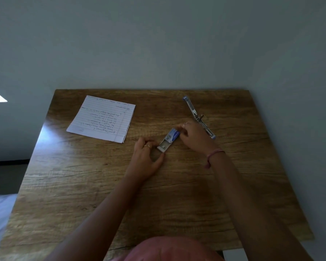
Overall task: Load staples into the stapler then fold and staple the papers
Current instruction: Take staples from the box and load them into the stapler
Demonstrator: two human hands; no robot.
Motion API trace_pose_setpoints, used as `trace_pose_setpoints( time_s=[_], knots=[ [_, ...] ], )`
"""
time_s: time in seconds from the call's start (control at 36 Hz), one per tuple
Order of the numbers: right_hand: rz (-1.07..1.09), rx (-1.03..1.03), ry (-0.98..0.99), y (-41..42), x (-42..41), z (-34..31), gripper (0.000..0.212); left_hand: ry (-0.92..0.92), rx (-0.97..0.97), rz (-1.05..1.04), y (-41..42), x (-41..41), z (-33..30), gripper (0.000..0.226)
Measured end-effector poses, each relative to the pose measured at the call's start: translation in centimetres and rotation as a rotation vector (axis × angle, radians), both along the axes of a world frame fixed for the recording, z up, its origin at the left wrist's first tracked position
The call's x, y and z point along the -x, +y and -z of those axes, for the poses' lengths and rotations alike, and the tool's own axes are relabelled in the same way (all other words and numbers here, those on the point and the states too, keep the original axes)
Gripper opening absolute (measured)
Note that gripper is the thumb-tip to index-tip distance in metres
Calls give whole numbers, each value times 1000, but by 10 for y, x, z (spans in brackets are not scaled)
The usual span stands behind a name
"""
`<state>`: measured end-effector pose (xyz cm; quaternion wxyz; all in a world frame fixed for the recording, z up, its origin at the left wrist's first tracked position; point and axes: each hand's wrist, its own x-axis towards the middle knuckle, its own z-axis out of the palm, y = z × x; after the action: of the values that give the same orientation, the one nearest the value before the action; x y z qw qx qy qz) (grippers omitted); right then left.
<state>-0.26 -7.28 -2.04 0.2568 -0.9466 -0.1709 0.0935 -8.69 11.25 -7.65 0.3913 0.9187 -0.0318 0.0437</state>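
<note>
Staple box (168, 139) sits mid-desk between my hands: my right hand (193, 135) pinches its blue sleeve, my left hand (146, 157) pinches the slid-out tray. Loading is underway; next I must lift a strip across to the opened stapler (198, 116) just beyond my right hand, papers (102, 118) waiting far left.

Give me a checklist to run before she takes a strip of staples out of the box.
1. Staple box tray slid out: ok.
2. Left hand steadies the tray end: ok.
3. Right hand grips the sleeve: ok.
4. Stapler swung open on the table: ok.
5. Staples left in the tray: cannot tell.
6. Papers lying apart from the hands: ok.
</note>
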Motion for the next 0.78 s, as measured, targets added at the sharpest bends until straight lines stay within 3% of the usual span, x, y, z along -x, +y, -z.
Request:
trace_pose_setpoints(
  time_s=[0.08, 0.5, 0.64, 0.78],
  knots=[
    [-25, 73, 36, 9, 0, -4, 34, -14, -15, -6, 0, -1, 1, 44],
    [-121, -8, 172, 27, 10, -6, 41, 20, -7, -92, -1, -3, -1, 47],
    [112, -173, 91, -7, 4, -13, 30, 17, -13, -88, 0, -3, -2, 42],
    [206, -164, 44, -42, 5, -9, 24, 40, -29, -112, 0, -2, -4, 47]
  ],
)
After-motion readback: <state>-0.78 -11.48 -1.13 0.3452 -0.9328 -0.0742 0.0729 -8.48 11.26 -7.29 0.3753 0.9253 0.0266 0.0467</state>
